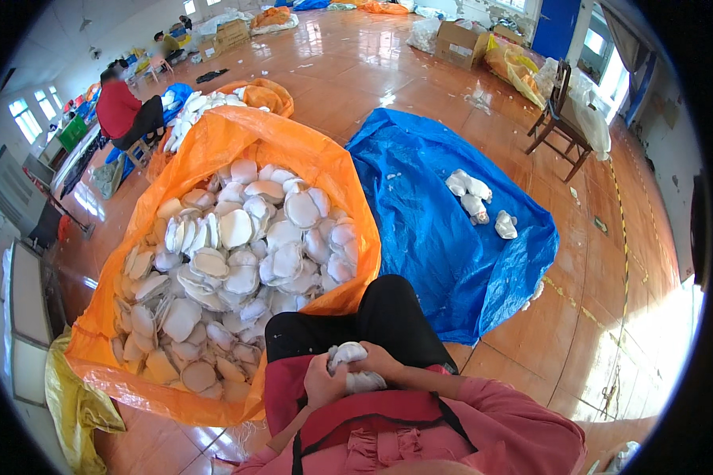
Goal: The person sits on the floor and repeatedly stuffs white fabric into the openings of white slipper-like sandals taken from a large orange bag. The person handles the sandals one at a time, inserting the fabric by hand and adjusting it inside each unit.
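We grip a white pad [350, 366] w/ both hands at lower centre of frame: left hand [322, 382] closed round it, right hand [378, 362] clamped on top. Orange sack [214, 142] of white pads at centre left; blue tarp [436, 229] centre right, few pieces on it.

A large orange sack [214, 142] lies open on the tiled floor [420, 79], heaped with white moulded pads [238, 253]. Just beside it, a blue tarpaulin [436, 222] is spread over the floor, with a few white pieces [471, 194] lying on it. A wooden chair [562, 119] stands near the floor's far right edge. Cardboard boxes [459, 43] sit along the far edge. A person in red [119, 107] sits at the far left.
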